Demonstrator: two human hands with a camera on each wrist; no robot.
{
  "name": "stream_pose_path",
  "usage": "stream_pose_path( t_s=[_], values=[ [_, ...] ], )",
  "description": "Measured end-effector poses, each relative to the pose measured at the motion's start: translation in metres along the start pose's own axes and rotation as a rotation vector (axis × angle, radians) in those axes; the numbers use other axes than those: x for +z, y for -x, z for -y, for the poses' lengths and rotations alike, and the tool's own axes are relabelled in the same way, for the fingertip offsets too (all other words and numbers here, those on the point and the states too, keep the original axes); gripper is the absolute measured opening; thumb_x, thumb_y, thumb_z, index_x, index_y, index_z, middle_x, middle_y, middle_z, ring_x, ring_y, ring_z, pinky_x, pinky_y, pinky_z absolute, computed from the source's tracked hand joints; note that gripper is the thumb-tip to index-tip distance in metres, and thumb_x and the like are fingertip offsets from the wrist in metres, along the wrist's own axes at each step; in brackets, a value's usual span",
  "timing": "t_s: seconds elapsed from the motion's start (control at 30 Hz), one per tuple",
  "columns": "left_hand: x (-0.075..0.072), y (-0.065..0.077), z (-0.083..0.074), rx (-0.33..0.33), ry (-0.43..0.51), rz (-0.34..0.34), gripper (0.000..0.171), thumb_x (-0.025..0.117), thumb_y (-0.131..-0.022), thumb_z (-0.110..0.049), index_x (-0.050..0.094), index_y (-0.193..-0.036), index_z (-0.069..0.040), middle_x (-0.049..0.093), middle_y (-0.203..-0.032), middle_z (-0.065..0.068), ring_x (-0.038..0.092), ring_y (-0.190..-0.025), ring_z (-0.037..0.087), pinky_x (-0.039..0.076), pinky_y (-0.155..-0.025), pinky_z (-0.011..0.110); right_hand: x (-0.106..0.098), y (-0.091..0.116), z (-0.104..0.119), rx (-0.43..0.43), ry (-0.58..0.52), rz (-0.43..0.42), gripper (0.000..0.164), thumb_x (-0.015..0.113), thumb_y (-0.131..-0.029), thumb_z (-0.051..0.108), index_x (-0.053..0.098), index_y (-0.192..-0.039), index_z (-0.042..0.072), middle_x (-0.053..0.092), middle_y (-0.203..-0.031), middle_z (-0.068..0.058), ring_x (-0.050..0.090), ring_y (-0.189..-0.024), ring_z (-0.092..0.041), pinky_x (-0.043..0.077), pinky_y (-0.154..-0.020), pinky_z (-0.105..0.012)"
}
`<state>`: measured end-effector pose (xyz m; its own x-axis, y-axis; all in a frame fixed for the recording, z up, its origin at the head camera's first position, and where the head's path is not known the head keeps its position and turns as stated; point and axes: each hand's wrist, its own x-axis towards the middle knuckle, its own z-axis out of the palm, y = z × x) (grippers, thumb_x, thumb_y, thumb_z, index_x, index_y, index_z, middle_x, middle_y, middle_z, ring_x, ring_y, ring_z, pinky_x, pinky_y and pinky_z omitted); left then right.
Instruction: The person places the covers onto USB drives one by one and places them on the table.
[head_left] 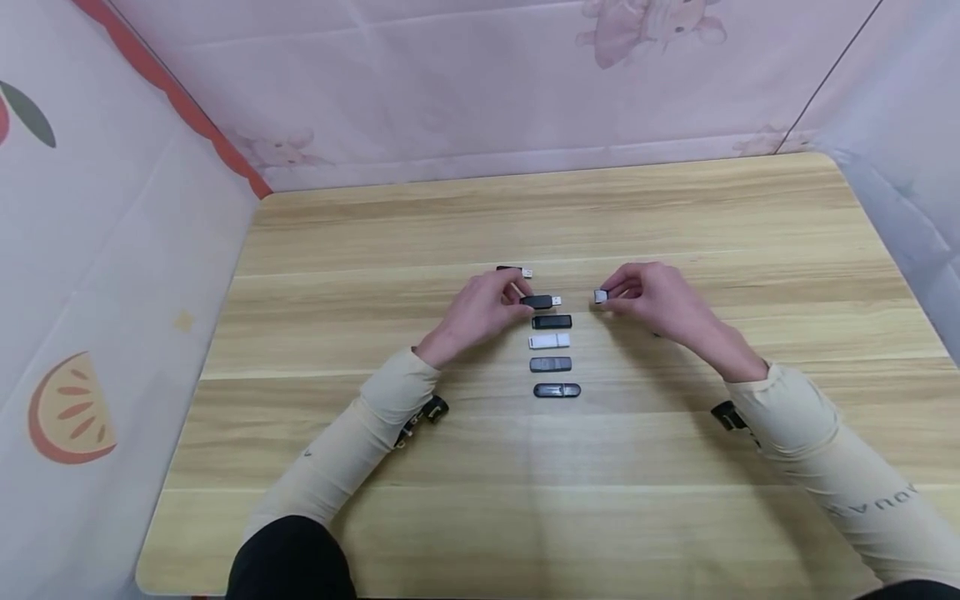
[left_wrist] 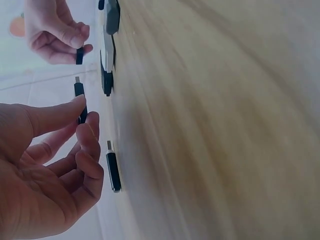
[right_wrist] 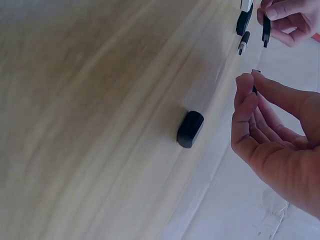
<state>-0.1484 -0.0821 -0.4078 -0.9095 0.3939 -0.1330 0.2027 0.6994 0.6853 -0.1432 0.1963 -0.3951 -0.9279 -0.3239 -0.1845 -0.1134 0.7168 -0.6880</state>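
Observation:
My left hand [head_left: 483, 308] pinches a black USB stick [head_left: 537, 302] between thumb and fingertips, its metal plug bare and pointing right. The left wrist view shows this stick [left_wrist: 80, 100] raised off the table. Across a short gap, my right hand [head_left: 660, 300] pinches a small dark cap-like piece [head_left: 601, 296] with a pale shiny face. Its far side is hidden by the fingers. Just behind the left hand lies another black USB stick [head_left: 527, 272] with its plug exposed. A small black cap [right_wrist: 190, 129] lies on the table beneath the right hand.
In a column on the wooden table [head_left: 637, 500] lie a black USB stick [head_left: 551, 322], a white one [head_left: 549, 341], a grey one [head_left: 551, 364] and a dark rounded one [head_left: 557, 390]. A pink printed curtain [head_left: 465, 92] hangs behind the table.

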Motion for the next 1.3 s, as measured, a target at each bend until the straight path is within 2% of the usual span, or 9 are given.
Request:
stream_pose_path(
  t_s=[0.27, 0.5, 0.8, 1.07, 1.2, 1.3],
  values=[
    [0.005, -0.004, -0.006, 0.024, 0.002, 0.012, 0.018, 0.079, -0.096, -0.019, 0.072, -0.111, -0.013, 0.076, -0.101, 0.005, 0.068, -0.09, 0.017, 0.048, -0.078, 0.028, 0.008, -0.004, 0.003, -0.025, -0.043, 0.009, 0.019, 0.076, -0.097, 0.011, 0.076, -0.114, 0.002, 0.08, -0.107, -0.018, 0.077, -0.097, -0.028, 0.054, -0.076, -0.018],
    [0.007, -0.005, -0.01, 0.021, 0.007, 0.015, 0.016, 0.08, -0.095, -0.019, 0.073, -0.11, -0.014, 0.077, -0.098, 0.004, 0.065, -0.087, 0.016, 0.044, -0.073, 0.026, 0.015, -0.006, 0.008, -0.043, -0.049, 0.027, 0.018, 0.077, -0.096, 0.01, 0.076, -0.112, 0.002, 0.08, -0.108, -0.017, 0.077, -0.101, -0.028, 0.061, -0.087, -0.035],
    [0.006, -0.003, -0.014, 0.0, 0.016, 0.037, 0.015, 0.079, -0.096, -0.019, 0.073, -0.11, -0.015, 0.076, -0.098, 0.003, 0.065, -0.088, 0.017, 0.044, -0.073, 0.026, 0.021, -0.006, 0.013, -0.059, -0.083, 0.04, 0.016, 0.077, -0.095, 0.007, 0.075, -0.11, 0.001, 0.08, -0.104, -0.018, 0.078, -0.095, -0.028, 0.055, -0.075, -0.017],
    [0.007, 0.0, -0.017, -0.021, 0.016, 0.064, 0.014, 0.077, -0.098, -0.019, 0.073, -0.111, -0.016, 0.076, -0.099, 0.003, 0.065, -0.088, 0.017, 0.046, -0.074, 0.026, 0.027, -0.006, 0.015, -0.065, -0.104, 0.047, 0.017, 0.077, -0.095, 0.006, 0.074, -0.11, -0.002, 0.08, -0.104, -0.02, 0.078, -0.094, -0.029, 0.057, -0.074, -0.019],
    [0.006, 0.001, -0.016, -0.007, 0.018, 0.064, 0.014, 0.078, -0.097, -0.019, 0.073, -0.111, -0.015, 0.075, -0.098, 0.003, 0.065, -0.087, 0.017, 0.046, -0.073, 0.026, 0.028, -0.005, 0.016, -0.065, -0.087, 0.045, 0.018, 0.077, -0.095, 0.007, 0.074, -0.11, -0.001, 0.08, -0.103, -0.019, 0.077, -0.093, -0.028, 0.058, -0.078, -0.026],
    [0.006, 0.001, -0.016, -0.002, 0.021, 0.077, 0.016, 0.078, -0.097, -0.018, 0.073, -0.111, -0.015, 0.075, -0.098, 0.004, 0.065, -0.087, 0.017, 0.046, -0.073, 0.025, 0.029, -0.004, 0.017, -0.065, -0.074, 0.036, 0.016, 0.077, -0.095, 0.006, 0.075, -0.11, -0.001, 0.08, -0.101, -0.018, 0.077, -0.091, -0.026, 0.057, -0.078, -0.027]
  ],
)
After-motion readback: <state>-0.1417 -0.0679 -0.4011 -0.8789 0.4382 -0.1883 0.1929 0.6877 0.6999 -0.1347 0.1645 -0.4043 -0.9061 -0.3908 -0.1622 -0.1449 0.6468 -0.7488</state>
